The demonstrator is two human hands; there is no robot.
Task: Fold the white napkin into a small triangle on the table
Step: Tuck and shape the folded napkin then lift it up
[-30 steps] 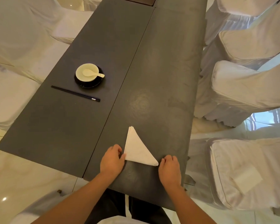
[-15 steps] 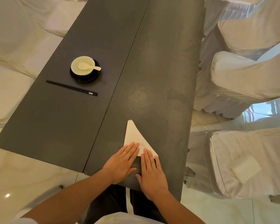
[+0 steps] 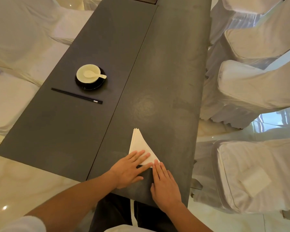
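The white napkin lies as a small layered triangle on the dark grey table, its tip pointing away from me, near the table's front edge. My left hand lies flat with its fingers spread over the napkin's near left part. My right hand rests flat beside it, fingertips touching the napkin's near right corner. Both palms press down; neither hand grips anything. The napkin's near edge is partly hidden under my fingers.
A cream bowl with a spoon sits on a black saucer at the left, with black chopsticks in front of it. Chairs in white covers line both sides. A seam splits the tabletop lengthwise.
A second ago my hands held the napkin's near corners with curled fingers. They have since moved inward and flattened onto the napkin's near edge; in the last half second they barely shifted.
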